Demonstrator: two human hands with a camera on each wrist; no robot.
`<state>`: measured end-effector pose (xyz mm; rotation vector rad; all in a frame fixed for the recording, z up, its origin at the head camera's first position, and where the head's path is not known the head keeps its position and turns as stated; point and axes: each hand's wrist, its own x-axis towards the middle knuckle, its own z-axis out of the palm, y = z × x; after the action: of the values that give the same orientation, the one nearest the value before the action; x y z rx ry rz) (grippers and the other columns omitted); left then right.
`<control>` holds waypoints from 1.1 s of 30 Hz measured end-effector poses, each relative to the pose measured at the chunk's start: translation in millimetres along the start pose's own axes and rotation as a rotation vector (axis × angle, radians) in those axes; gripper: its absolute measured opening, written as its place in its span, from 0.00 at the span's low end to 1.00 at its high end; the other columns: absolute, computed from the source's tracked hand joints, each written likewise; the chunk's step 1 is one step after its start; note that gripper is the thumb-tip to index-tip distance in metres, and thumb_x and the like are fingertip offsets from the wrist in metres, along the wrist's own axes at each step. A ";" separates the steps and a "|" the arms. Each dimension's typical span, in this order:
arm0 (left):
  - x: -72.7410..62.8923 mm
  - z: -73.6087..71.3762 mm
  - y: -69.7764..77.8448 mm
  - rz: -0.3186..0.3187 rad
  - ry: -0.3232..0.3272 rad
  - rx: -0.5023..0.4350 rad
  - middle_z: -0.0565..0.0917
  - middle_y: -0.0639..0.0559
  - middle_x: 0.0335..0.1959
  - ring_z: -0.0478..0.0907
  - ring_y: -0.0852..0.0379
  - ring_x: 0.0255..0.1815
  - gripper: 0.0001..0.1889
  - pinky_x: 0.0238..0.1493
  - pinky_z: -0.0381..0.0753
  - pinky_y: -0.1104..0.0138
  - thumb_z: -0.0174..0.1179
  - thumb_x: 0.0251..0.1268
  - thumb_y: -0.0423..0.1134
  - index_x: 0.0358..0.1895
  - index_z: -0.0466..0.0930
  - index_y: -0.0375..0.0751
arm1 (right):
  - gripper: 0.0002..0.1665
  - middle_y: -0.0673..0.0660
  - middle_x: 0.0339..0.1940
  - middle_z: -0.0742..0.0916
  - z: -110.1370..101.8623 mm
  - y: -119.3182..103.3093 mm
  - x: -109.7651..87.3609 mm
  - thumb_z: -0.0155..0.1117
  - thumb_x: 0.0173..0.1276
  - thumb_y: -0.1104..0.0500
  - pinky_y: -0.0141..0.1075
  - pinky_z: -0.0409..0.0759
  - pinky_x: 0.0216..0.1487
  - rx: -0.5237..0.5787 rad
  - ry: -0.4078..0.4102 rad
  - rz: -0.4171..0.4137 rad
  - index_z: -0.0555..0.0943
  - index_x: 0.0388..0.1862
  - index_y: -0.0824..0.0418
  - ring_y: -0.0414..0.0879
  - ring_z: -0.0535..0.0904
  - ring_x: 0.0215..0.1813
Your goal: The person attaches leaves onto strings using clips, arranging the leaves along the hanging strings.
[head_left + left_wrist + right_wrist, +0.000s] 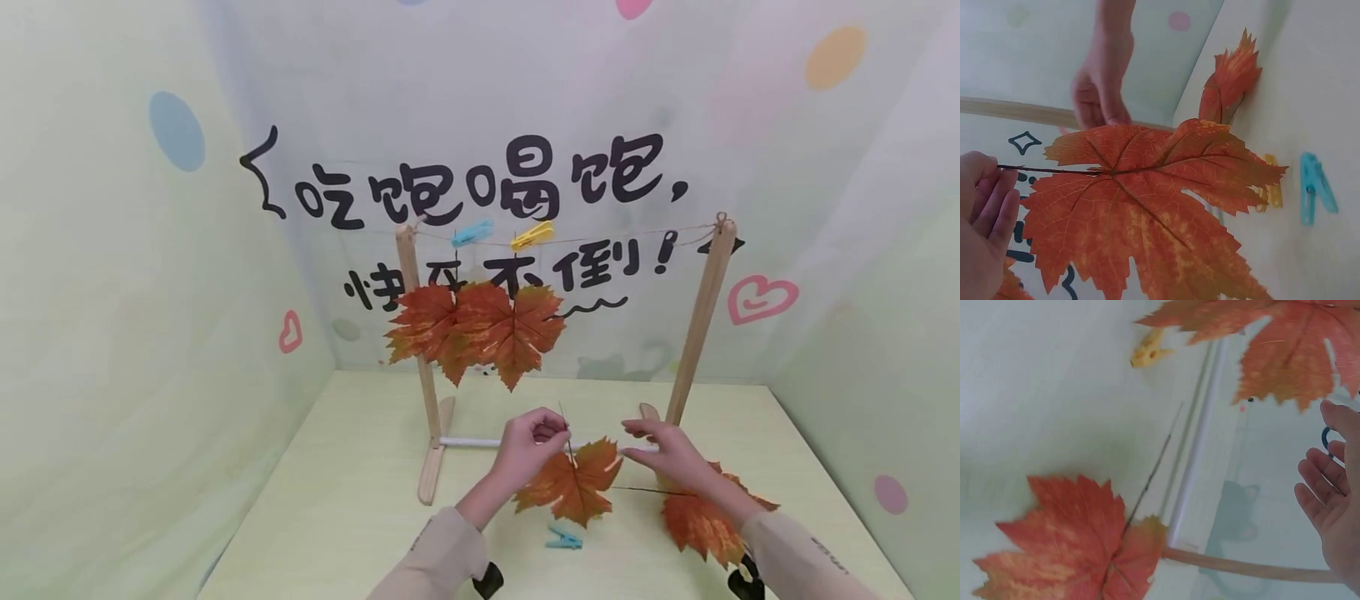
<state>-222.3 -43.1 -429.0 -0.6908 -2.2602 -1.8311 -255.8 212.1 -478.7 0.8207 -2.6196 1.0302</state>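
Observation:
My left hand [528, 448] pinches the thin dark stem of an orange-red artificial maple leaf [576, 485], which hangs below the fingers above the table. In the left wrist view the leaf [1147, 187] spreads wide, its stem between thumb and fingers. My right hand [669, 457], fingers apart and holding nothing, is beside the leaf's right edge; whether it touches is unclear. Another leaf [701, 527] lies on the table under the right forearm. A blue clothespin [564, 540] lies below the held leaf. A yellow clothespin [1149, 351] on the table shows in both wrist views.
Behind the hands stands a wooden frame with a left post [427, 392], a right post [701, 325] and a white bottom bar [472, 442]. Across its top runs a string [622, 237], where a blue clothespin [472, 233] and a yellow clothespin [532, 237] hold two overlapping leaves [513, 329].

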 end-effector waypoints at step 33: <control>-4.0 -76.2 26.2 0.065 0.172 0.114 0.81 0.38 0.30 0.79 0.47 0.29 0.04 0.34 0.80 0.72 0.59 0.54 0.23 0.33 0.78 0.25 | 0.25 0.55 0.37 0.84 136.6 -21.0 -36.9 0.71 0.52 0.56 0.32 0.77 0.38 0.252 -0.269 0.073 0.78 0.46 0.69 0.41 0.77 0.38</control>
<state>-220.0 -113.0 -388.9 -0.5587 -2.1850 -1.6491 -212.3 122.3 -581.2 0.9864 -2.7943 1.3788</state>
